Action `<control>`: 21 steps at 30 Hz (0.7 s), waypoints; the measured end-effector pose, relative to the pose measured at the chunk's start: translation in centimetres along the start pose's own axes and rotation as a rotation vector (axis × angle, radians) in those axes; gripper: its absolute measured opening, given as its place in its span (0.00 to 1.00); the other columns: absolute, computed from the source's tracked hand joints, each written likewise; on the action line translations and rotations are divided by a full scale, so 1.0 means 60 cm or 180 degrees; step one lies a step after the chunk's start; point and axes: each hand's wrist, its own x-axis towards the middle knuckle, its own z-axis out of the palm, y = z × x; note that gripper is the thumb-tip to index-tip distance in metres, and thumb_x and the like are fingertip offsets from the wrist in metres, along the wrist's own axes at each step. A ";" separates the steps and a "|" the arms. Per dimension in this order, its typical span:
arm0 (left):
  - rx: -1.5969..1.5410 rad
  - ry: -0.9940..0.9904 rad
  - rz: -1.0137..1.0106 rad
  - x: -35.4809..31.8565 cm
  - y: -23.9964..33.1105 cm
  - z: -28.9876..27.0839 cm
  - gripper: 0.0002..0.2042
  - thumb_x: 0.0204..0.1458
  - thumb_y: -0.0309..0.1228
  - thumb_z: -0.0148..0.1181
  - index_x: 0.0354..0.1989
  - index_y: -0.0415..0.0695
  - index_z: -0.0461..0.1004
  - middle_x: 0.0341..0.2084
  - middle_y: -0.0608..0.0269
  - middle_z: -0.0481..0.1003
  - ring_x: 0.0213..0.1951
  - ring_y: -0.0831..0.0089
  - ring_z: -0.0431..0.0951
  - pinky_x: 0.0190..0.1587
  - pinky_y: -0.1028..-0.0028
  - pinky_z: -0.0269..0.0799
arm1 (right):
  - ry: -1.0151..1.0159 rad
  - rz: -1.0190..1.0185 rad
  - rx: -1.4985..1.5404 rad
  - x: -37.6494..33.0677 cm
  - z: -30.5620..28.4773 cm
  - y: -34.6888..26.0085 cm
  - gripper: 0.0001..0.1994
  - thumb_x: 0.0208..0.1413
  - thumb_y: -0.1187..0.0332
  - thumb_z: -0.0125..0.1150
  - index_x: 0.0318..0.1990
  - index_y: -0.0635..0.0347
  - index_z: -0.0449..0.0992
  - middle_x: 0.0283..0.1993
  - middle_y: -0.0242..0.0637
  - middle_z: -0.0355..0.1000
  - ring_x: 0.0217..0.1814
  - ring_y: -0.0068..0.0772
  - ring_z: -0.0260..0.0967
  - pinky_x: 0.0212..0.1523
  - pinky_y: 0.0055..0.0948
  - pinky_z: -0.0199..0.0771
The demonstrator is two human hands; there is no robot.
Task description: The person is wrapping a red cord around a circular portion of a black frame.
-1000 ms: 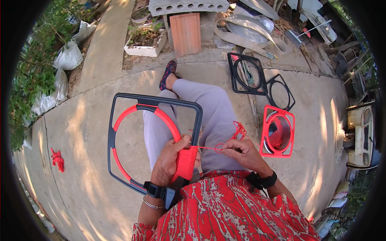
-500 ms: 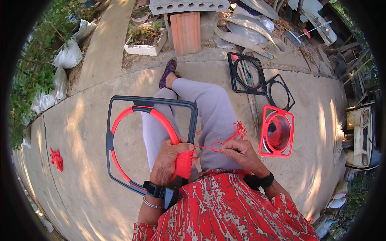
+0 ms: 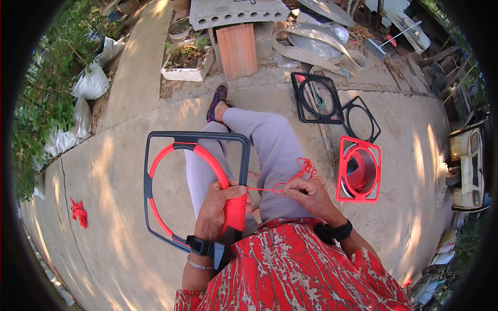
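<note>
Head view: the frame lay over the lap, its right side in the left hand, which was clenched round the red wrapping, thumb on top. To its right, the right hand pinched a red thread that ran straight from the wrapping. Dark and squarish with rounded corners, the frame enclosed a ring partly covered in red. Loose thread was tangled beyond the right hand. Most left fingers were hidden behind the wrapping; the frame's lower right corner was hard to make out.
</note>
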 end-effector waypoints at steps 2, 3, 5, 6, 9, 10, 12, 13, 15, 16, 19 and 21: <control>0.0165 0.0224 0.0091 -0.007 0.004 -0.004 0.07 0.49 0.24 0.63 0.30 0.38 0.69 0.22 0.50 0.76 0.21 0.63 0.78 0.24 0.68 0.78 | -0.0062 0.0075 -0.0042 -0.004 -0.009 -0.006 0.07 0.55 0.71 0.62 0.40 0.63 0.78 0.30 0.28 0.75 0.30 0.12 0.66 0.29 0.17 0.65; 0.0180 0.0185 0.0079 -0.012 0.007 -0.002 0.07 0.49 0.24 0.63 0.30 0.38 0.69 0.22 0.50 0.76 0.21 0.63 0.78 0.24 0.68 0.78 | -0.0160 0.0287 0.0309 -0.005 -0.016 -0.010 0.09 0.55 0.71 0.62 0.42 0.63 0.78 0.32 0.29 0.75 0.30 0.13 0.67 0.29 0.17 0.66; 0.0064 0.0251 0.0190 -0.025 0.014 0.002 0.08 0.48 0.24 0.63 0.32 0.42 0.69 0.20 0.52 0.75 0.20 0.63 0.77 0.24 0.68 0.77 | -0.0219 0.0489 0.0662 -0.008 -0.037 -0.023 0.10 0.56 0.70 0.62 0.44 0.63 0.77 0.34 0.30 0.75 0.30 0.13 0.68 0.29 0.17 0.66; 0.0071 0.0221 0.0184 -0.025 0.011 0.002 0.08 0.48 0.24 0.63 0.32 0.42 0.69 0.20 0.52 0.75 0.20 0.63 0.77 0.24 0.68 0.77 | 0.0146 0.0514 0.0841 -0.010 -0.054 -0.039 0.11 0.56 0.70 0.62 0.46 0.62 0.76 0.35 0.30 0.76 0.30 0.13 0.67 0.29 0.17 0.66; 0.0170 0.0211 0.0223 -0.022 0.008 0.014 0.08 0.49 0.24 0.63 0.32 0.37 0.69 0.22 0.51 0.76 0.21 0.63 0.78 0.25 0.69 0.78 | 0.0774 0.0406 0.0830 -0.014 -0.096 -0.025 0.11 0.57 0.71 0.60 0.47 0.61 0.76 0.39 0.30 0.76 0.31 0.14 0.68 0.30 0.18 0.67; 0.0373 0.0336 0.0210 -0.020 0.009 0.020 0.09 0.49 0.24 0.64 0.35 0.37 0.69 0.22 0.53 0.76 0.22 0.65 0.78 0.25 0.69 0.78 | 0.0984 0.0289 0.0645 -0.013 -0.106 -0.004 0.11 0.57 0.71 0.60 0.47 0.60 0.76 0.41 0.31 0.75 0.31 0.15 0.69 0.31 0.18 0.67; 0.0585 0.0436 0.0204 -0.018 0.008 0.032 0.11 0.48 0.24 0.65 0.37 0.36 0.69 0.23 0.55 0.75 0.22 0.67 0.77 0.25 0.69 0.78 | 0.0757 0.0084 0.0468 -0.010 -0.114 0.022 0.13 0.56 0.74 0.59 0.50 0.58 0.75 0.43 0.31 0.74 0.37 0.19 0.71 0.33 0.18 0.70; 0.0874 0.0571 0.0317 -0.021 0.008 0.039 0.14 0.47 0.25 0.66 0.39 0.36 0.69 0.24 0.58 0.75 0.23 0.69 0.77 0.25 0.71 0.78 | 0.0651 0.0003 -0.0285 -0.015 -0.113 0.030 0.14 0.55 0.75 0.60 0.50 0.57 0.75 0.46 0.32 0.73 0.41 0.21 0.70 0.37 0.20 0.70; 0.1148 0.0717 0.0446 -0.025 0.005 0.049 0.17 0.47 0.26 0.68 0.42 0.36 0.68 0.25 0.60 0.74 0.24 0.71 0.76 0.26 0.72 0.77 | 0.0550 -0.0324 -0.1088 -0.016 -0.108 0.025 0.16 0.52 0.77 0.61 0.50 0.53 0.76 0.49 0.32 0.71 0.47 0.24 0.68 0.45 0.24 0.70; 0.1165 0.0553 0.0417 -0.027 0.001 0.053 0.19 0.46 0.27 0.68 0.44 0.36 0.68 0.27 0.62 0.74 0.26 0.74 0.75 0.28 0.75 0.76 | 0.0555 -0.0327 -0.1095 -0.014 -0.108 0.029 0.16 0.52 0.77 0.61 0.50 0.53 0.76 0.49 0.32 0.71 0.47 0.24 0.68 0.45 0.24 0.70; 0.1332 0.0421 0.0555 -0.023 -0.013 0.055 0.23 0.47 0.29 0.69 0.49 0.35 0.67 0.31 0.63 0.73 0.30 0.76 0.75 0.34 0.78 0.73 | 0.0513 -0.0603 -0.0844 -0.018 -0.102 0.043 0.16 0.51 0.77 0.62 0.49 0.55 0.76 0.45 0.32 0.71 0.44 0.24 0.69 0.44 0.26 0.70; 0.1498 0.0444 0.0724 -0.014 -0.023 0.058 0.25 0.48 0.30 0.68 0.52 0.34 0.66 0.32 0.63 0.73 0.33 0.77 0.74 0.37 0.78 0.72 | 0.0372 -0.0141 -0.0469 -0.017 -0.100 0.050 0.14 0.50 0.77 0.63 0.46 0.57 0.77 0.41 0.34 0.72 0.43 0.24 0.69 0.44 0.26 0.70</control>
